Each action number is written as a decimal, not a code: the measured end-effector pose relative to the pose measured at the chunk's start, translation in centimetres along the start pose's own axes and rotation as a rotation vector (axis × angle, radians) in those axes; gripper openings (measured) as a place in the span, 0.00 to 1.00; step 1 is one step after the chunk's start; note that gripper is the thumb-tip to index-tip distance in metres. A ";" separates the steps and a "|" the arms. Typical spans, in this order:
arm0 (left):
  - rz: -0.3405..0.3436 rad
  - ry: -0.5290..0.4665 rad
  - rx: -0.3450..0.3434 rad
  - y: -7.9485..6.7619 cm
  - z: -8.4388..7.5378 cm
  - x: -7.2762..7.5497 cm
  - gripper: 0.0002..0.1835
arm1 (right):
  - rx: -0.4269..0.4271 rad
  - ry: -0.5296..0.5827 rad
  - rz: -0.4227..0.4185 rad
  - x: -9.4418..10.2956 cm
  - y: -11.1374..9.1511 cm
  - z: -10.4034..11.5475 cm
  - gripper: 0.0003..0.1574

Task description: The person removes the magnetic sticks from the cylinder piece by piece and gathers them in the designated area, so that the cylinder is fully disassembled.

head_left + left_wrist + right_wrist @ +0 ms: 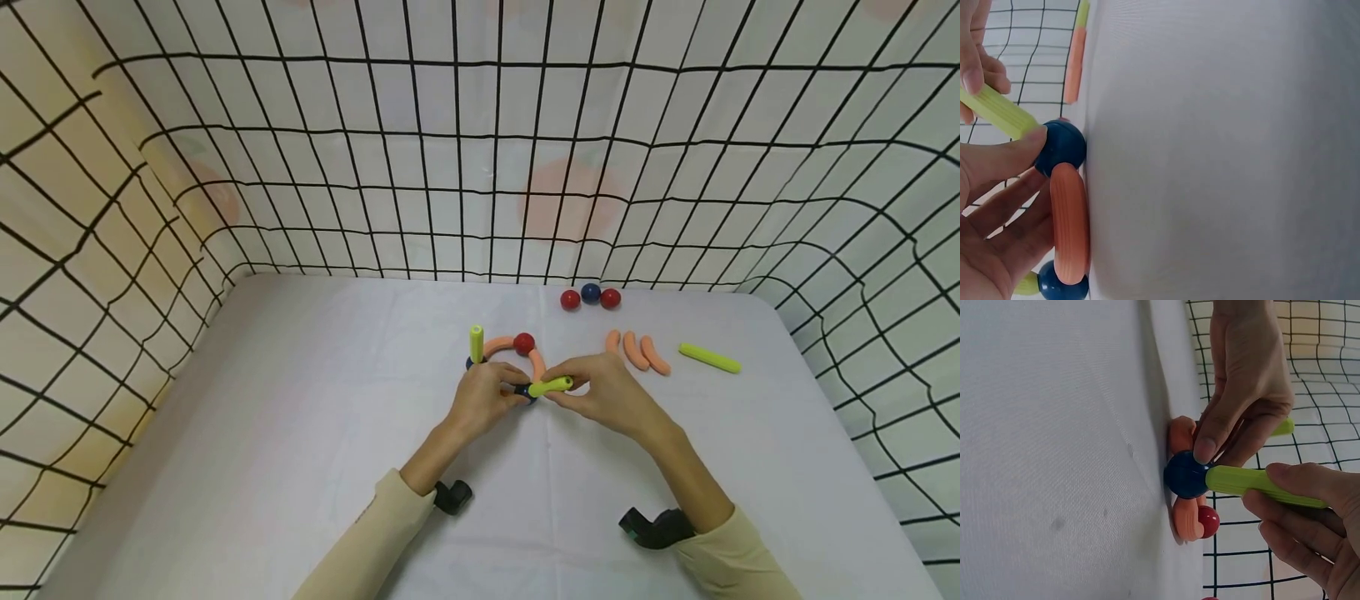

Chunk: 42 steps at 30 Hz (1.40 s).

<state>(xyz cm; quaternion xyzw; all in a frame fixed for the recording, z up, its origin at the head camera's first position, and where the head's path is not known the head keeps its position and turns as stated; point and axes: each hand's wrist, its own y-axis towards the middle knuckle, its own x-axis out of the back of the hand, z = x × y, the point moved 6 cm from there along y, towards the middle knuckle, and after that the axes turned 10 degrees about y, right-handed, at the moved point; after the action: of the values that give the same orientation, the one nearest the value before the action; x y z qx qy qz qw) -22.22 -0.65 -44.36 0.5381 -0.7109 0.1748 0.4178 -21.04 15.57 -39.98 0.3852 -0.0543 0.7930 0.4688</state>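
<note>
My left hand [480, 398] pinches a blue ball [1186, 475], its thumb on the ball's side in the left wrist view. My right hand [607, 393] grips a yellow-green rod [1235, 480] between thumb and fingers, and the rod's end meets the blue ball. Curved orange rods [1070, 225] join the balls into a ring lying on the table. A red ball [524, 343] sits at the ring's far side. At its left, a second blue ball [1063, 280] carries another yellow-green rod [476, 343] that stands upright. My left hand partly hides the ring's near side.
Two red balls [570, 300] and a blue ball [591, 292] lie at the back of the white-covered table [300, 433]. Several loose curved orange rods [634, 352] and a straight yellow-green rod [709, 358] lie to the right. Black wire mesh [420, 158] borders the back and sides.
</note>
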 end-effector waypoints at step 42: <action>0.017 -0.030 -0.031 0.0 -0.3 -0.5 0.12 | -0.102 0.066 -0.171 5.1 -1.2 0.3 0.12</action>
<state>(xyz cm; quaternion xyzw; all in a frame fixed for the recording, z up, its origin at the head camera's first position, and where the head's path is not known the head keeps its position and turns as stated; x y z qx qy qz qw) -22.07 -0.13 -44.56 0.5283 -0.7241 0.1593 0.4138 -21.29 19.69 -36.68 0.3380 -0.0459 0.7586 0.5551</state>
